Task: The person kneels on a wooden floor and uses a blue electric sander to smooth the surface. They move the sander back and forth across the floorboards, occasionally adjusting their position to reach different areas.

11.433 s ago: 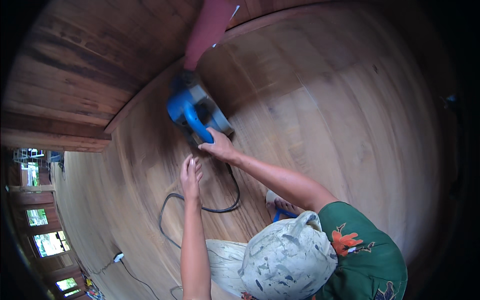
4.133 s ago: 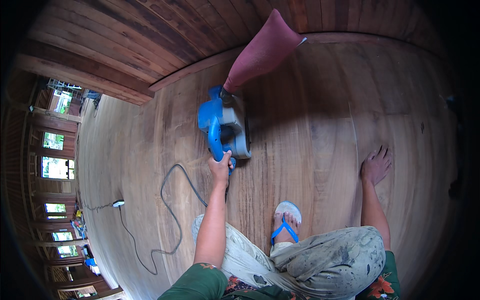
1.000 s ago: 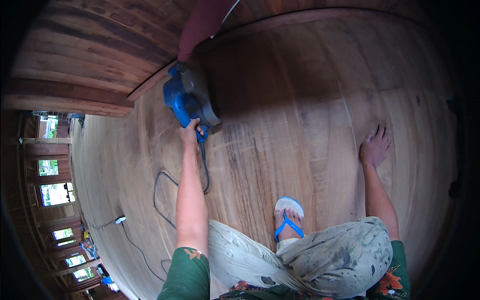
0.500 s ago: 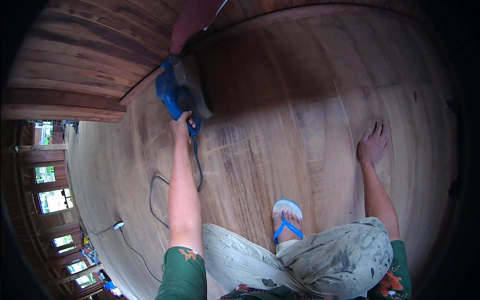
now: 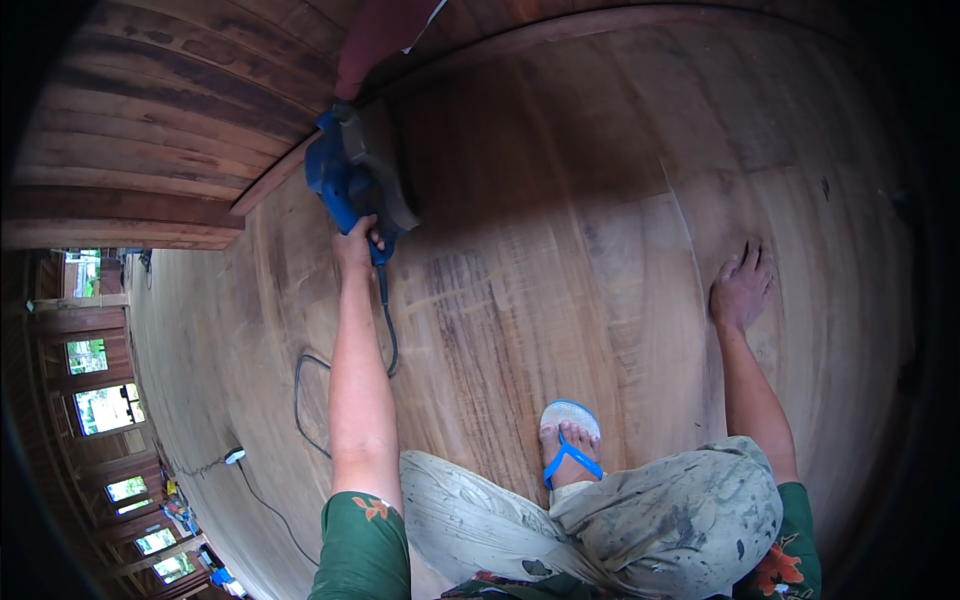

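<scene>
My left hand [image 5: 354,246] is wrapped round the rear handle of a blue belt sander [image 5: 328,172], arm stretched far forward. The sander rests on the wooden floor [image 5: 480,330] close to the foot of the plank wall. From its far end rises a dark red dust bag [image 5: 372,45], and a dark power cord [image 5: 297,395] loops back from the handle beside my left forearm. My right hand [image 5: 742,287] lies flat on the floorboards off to the right, fingers spread, holding nothing. The sander's underside is hidden.
A plank wall [image 5: 180,110] stands at the upper left, with a baseboard along the far floor edge. A white plug connection [image 5: 234,455] and its cord lie at the left. My foot in a blue-strapped flip-flop [image 5: 571,440] is planted before me. Windows line the far left.
The whole view has shifted slightly. The sander and my left hand sit a little farther forward and left in the picture; my right hand stays flat on the floor.
</scene>
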{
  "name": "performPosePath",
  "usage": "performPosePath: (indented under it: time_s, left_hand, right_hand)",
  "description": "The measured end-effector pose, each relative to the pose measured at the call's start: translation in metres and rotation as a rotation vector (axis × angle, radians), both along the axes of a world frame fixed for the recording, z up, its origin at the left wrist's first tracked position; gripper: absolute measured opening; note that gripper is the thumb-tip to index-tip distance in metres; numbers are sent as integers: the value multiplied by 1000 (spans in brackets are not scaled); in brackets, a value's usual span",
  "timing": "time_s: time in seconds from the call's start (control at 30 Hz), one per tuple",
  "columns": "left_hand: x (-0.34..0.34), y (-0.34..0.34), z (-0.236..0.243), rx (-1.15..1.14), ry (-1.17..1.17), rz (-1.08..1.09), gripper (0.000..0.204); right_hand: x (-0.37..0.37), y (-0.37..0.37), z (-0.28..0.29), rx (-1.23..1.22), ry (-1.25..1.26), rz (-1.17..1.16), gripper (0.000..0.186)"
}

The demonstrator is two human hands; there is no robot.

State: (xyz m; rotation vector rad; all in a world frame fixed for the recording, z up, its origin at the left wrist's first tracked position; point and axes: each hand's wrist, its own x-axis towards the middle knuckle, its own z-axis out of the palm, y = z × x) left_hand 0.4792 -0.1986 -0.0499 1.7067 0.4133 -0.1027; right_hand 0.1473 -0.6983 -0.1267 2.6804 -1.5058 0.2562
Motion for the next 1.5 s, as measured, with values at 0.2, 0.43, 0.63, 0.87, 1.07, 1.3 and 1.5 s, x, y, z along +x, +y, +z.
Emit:
performPosePath:
  time_s: [0.2,0.43,0.63,0.87,1.07,1.3,1.5]
  left_hand:
    - [4,2,-4,-6,-3,2,16]
    - [6,5,-7,-1,-7,-19,18]
    - [5,1,-4,10,-3,-18,17]
    - [6,0,-3,-2,-6,-18,17]
    - [3,3,-2,7,-4,-11,16]
    - [-27,8,0,-43,-26,16,15]
    - [-78,12,2,-45,-43,20,16]
  right_hand:
    - [-1,-1,-3,-6,-7,1,51]
    - [-1,-2,-4,-14,-21,8,51]
    - [0,-1,-2,-14,-20,8,51]
    - [0,-1,-1,-36,-18,18,50]
    - [1,-1,1,-27,-19,16,50]
    - [1,-2,2,-2,-7,5,51]
    - [0,-4,-2,-27,-8,8,52]
